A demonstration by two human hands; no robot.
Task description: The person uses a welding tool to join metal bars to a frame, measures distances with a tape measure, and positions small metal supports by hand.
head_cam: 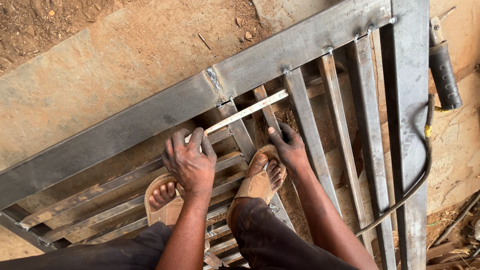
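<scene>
currently: left hand [190,162] closed on thin flat grey steel strip [247,111], laid aslant across grey welded steel gate frame [150,117]; right hand [289,147] grips slanted frame bar [270,117]. best practice, judged: hold strip flush, ends aligned.

A concrete floor [115,75] dusted with brown dirt fills the scene in flat daylight. Beyond its upper left edge lies loose red soil [35,22]. Small wood chips [245,35] rest on it. At its lower right corner lie scrap rods [457,225].
</scene>
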